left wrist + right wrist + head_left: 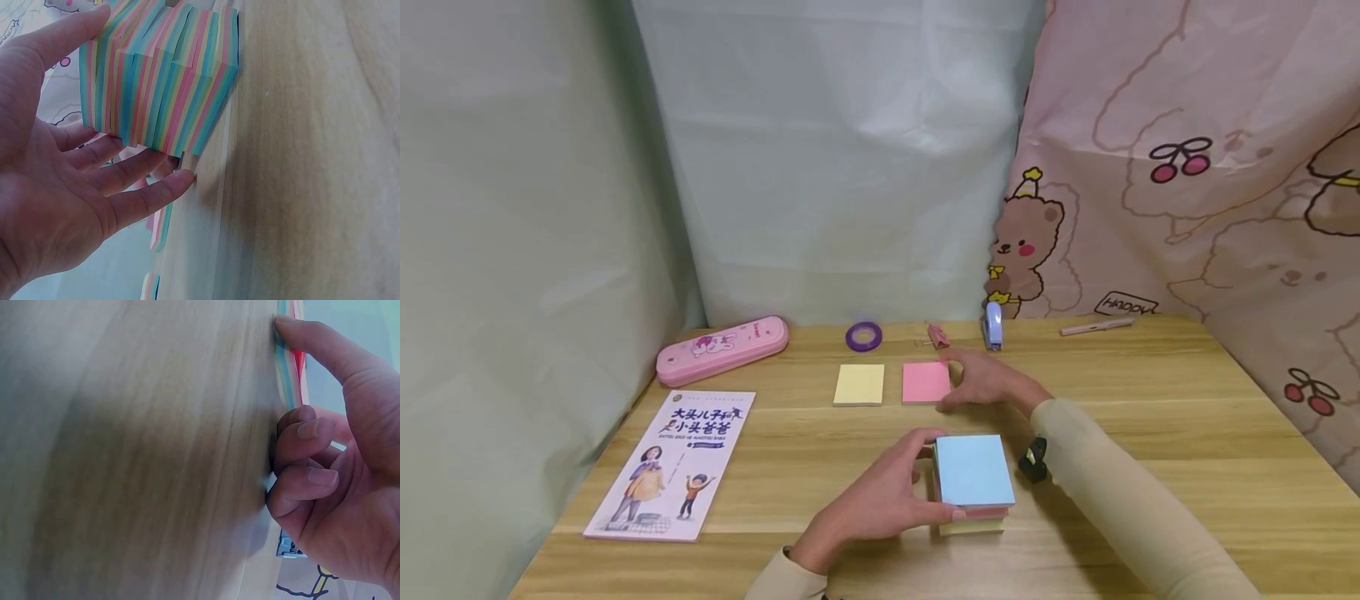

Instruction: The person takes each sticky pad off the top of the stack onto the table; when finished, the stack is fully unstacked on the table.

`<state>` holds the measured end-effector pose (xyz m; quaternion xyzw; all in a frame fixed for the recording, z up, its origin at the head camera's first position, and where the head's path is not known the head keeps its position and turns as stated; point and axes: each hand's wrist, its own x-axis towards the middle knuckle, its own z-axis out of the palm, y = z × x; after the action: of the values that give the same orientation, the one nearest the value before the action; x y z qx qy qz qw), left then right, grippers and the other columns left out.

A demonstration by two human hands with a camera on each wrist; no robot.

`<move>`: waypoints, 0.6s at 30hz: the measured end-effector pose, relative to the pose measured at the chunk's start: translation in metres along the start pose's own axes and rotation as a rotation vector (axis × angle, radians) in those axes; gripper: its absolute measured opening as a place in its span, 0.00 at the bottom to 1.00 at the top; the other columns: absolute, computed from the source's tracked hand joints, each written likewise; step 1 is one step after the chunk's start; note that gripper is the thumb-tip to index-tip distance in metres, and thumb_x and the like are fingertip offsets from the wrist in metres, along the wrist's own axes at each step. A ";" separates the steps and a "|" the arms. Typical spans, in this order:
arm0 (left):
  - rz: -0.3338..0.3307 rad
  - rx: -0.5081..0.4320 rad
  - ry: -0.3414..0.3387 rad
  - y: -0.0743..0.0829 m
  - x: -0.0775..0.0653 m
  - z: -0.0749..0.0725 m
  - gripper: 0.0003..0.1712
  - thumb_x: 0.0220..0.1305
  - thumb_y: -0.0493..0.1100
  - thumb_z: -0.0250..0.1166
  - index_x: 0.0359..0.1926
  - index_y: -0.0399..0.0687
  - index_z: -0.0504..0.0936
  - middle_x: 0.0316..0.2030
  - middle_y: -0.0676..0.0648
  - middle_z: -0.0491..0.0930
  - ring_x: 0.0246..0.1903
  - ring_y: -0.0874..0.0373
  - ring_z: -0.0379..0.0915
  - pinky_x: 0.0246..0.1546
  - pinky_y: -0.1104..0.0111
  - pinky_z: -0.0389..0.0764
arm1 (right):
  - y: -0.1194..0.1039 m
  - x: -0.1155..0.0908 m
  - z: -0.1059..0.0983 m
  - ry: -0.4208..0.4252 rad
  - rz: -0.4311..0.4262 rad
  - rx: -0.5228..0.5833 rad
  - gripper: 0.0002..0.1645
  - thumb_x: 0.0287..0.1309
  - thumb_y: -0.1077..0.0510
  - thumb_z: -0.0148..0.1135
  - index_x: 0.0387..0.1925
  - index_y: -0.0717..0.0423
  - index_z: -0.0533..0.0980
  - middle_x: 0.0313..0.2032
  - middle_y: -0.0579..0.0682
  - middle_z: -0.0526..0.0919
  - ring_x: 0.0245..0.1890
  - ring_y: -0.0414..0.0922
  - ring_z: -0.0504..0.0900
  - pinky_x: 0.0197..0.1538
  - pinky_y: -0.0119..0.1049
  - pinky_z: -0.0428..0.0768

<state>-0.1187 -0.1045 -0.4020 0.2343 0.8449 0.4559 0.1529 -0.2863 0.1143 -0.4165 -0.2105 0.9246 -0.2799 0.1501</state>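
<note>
A tall stack of sticky note pads [976,469], blue on top, stands near the front of the table. My left hand [880,493] grips it from the left, thumb at the near side and fingers toward the far side. In the left wrist view, the striped layers of the stack [156,78] show between thumb and fingers. Farther back, a thin pink sticky note pad [923,382] lies flat. My right hand [983,380] holds its right side between thumb and index finger; in the right wrist view the other fingers [303,444] are curled by the tabletop.
Left of the pink pad lies a yellow sticky note pad [859,384]. Along the back are a pink pencil case [722,350], purple tape roll [863,337], pink binder clip [937,335], lilac stapler [993,326] and pink pen [1097,327]. A picture book [670,467] lies at left.
</note>
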 end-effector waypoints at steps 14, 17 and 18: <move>-0.004 0.000 -0.007 -0.001 -0.001 0.001 0.54 0.59 0.60 0.79 0.78 0.48 0.62 0.70 0.49 0.72 0.68 0.52 0.72 0.64 0.53 0.81 | -0.002 -0.006 -0.006 -0.046 -0.009 0.010 0.60 0.51 0.42 0.82 0.80 0.52 0.62 0.77 0.61 0.68 0.75 0.60 0.69 0.76 0.63 0.68; -0.008 -0.004 -0.006 0.000 -0.001 0.000 0.55 0.59 0.60 0.79 0.79 0.47 0.62 0.70 0.48 0.71 0.68 0.52 0.72 0.65 0.53 0.81 | -0.005 -0.012 -0.016 -0.051 -0.037 0.050 0.62 0.53 0.42 0.82 0.81 0.55 0.59 0.55 0.59 0.83 0.54 0.55 0.81 0.56 0.52 0.83; -0.009 -0.004 -0.005 0.000 -0.002 0.000 0.55 0.59 0.60 0.79 0.79 0.47 0.61 0.70 0.48 0.72 0.68 0.51 0.72 0.65 0.53 0.81 | -0.006 -0.014 -0.020 -0.048 -0.044 0.065 0.62 0.54 0.43 0.81 0.81 0.56 0.58 0.45 0.57 0.84 0.45 0.51 0.81 0.46 0.47 0.84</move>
<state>-0.1173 -0.1056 -0.4020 0.2313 0.8447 0.4563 0.1574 -0.2804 0.1255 -0.3955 -0.2327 0.9062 -0.3078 0.1728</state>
